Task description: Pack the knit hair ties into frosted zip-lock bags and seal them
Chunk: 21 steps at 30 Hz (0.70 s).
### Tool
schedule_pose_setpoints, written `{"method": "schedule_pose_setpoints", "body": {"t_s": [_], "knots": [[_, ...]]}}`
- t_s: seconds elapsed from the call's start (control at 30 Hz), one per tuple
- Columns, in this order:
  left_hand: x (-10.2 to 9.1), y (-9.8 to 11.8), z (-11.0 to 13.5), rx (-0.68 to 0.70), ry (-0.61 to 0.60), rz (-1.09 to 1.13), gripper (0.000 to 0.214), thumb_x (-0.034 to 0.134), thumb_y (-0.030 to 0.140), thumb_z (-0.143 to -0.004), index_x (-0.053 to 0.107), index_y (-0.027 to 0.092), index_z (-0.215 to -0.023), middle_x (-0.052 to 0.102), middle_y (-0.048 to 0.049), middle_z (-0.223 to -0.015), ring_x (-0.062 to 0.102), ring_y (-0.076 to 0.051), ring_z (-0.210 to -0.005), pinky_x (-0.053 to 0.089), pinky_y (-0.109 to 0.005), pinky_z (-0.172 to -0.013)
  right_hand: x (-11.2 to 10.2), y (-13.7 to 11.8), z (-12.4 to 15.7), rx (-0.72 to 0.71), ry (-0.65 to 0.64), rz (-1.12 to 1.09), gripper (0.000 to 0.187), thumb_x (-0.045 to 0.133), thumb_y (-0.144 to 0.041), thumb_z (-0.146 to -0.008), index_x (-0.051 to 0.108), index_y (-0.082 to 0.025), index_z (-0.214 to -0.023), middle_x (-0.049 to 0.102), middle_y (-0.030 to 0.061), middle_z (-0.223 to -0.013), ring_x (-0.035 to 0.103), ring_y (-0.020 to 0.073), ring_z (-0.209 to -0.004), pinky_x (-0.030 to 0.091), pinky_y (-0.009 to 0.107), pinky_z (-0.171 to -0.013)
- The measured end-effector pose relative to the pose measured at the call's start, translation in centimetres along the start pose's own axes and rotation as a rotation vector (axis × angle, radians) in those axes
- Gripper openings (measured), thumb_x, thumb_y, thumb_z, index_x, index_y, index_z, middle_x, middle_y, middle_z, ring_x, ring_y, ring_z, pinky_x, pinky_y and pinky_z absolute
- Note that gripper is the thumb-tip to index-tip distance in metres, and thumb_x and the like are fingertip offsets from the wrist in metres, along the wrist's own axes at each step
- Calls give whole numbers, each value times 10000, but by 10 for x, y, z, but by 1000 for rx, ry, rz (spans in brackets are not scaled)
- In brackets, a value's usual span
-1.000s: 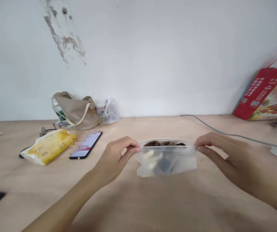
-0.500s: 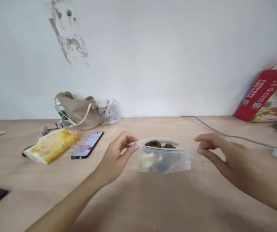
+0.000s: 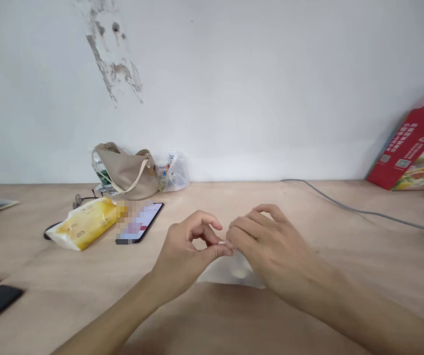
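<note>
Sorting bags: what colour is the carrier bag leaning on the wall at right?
The carrier bag is red with a food picture, best in head view.

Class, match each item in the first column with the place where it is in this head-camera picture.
Items:
1. Beige handbag
2. Yellow packet
3. Red bag
4. Zip bag

Places:
A. Lying beside the phone
B. Below the left hand and right hand
C. Next to a clear plastic bag
D. Leaning on the wall, far right

Pairs: 1-C, 2-A, 3-D, 4-B
</note>
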<state>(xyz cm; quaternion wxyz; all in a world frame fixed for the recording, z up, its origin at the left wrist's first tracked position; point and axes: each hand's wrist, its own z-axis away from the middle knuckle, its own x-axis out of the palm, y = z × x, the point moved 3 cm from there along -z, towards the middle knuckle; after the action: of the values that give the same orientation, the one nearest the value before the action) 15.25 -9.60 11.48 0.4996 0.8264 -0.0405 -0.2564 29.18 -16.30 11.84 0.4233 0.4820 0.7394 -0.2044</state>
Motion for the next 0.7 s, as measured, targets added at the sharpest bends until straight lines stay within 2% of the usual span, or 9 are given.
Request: {"method": "schedule_pose_setpoints", "body": {"t_s": [0.07, 0.17, 0.23, 0.37, 0.43, 0.53, 0.6, 0.63, 0.7], "knots": [[-7, -1, -5, -11, 21, 18, 262, 788, 198, -568, 590, 195, -739, 599, 66, -534, 563, -98, -517, 439, -184, -509, -2, 15, 16, -8, 42, 84, 147, 471, -76, -833, 549, -189, -782, 611, 7, -780, 548, 176, -704, 319, 401, -884], [-18, -8, -15, -14, 66, 51, 268, 791, 214, -551, 596, 188, -733, 570, 68, -536, 534, -90, -501, 445, -189, -499, -6, 46, 44, 31, -24, 205, 223, 364, -50, -878, 536, -186, -836, 611, 19, -820, 561, 180, -725, 291, 432, -937], [-23, -14, -23, -10, 87, 60, 258, 786, 228, -553, 598, 192, -726, 552, 70, -540, 522, -92, -498, 446, -199, -490, -11, 64, 61, 67, -21, 298, 237, 334, -66, -896, 514, -192, -807, 604, 20, -784, 560, 188, -686, 314, 452, -912], [-30, -20, -26, 69, 105, -16, 212, 770, 237, -596, 625, 220, -749, 568, 58, -569, 560, -127, -560, 480, -248, -561, -23, 74, 90, 85, 51, 352, 195, 359, -117, -922, 510, -183, -818, 630, 56, -814, 585, 210, -698, 358, 473, -889], [-30, -19, -19, 153, 28, -141, 171, 750, 231, -651, 653, 240, -791, 630, 37, -634, 599, -146, -627, 491, -267, -633, -27, 68, 106, 54, 86, 282, 147, 398, -122, -912, 529, -176, -870, 647, 66, -850, 609, 217, -741, 345, 495, -928], [-23, -12, 3, 319, -250, -334, 72, 655, 194, -759, 667, 257, -792, 678, 31, -689, 615, -143, -636, 474, -254, -632, -24, 52, 131, 47, 62, 63, 118, 466, -174, -894, 560, -220, -948, 666, 23, -865, 639, 203, -782, 373, 452, -956], [-12, -6, 22, 427, -411, -459, 145, 621, 162, -755, 656, 261, -855, 686, 34, -706, 618, -155, -662, 464, -256, -634, -18, 44, 143, 170, 18, -124, 156, 447, -224, -903, 582, -263, -971, 673, 3, -877, 654, 187, -788, 482, 341, -838], [-5, -3, 32, 488, -448, -522, 189, 624, 162, -736, 646, 261, -895, 688, 33, -724, 617, -165, -688, 459, -261, -640, -13, 43, 148, 272, -2, -214, 179, 425, -245, -910, 593, -275, -963, 676, 1, -874, 659, 182, -776, 519, 290, -735], [14, 6, 49, 612, -422, -645, 241, 634, 177, -725, 627, 256, -952, 691, 22, -800, 609, -181, -733, 444, -282, -660, -1, 44, 152, 516, -30, -370, 216, 391, -273, -921, 607, -273, -917, 678, 5, -822, 662, 175, -703, 520, 236, -556]]}}
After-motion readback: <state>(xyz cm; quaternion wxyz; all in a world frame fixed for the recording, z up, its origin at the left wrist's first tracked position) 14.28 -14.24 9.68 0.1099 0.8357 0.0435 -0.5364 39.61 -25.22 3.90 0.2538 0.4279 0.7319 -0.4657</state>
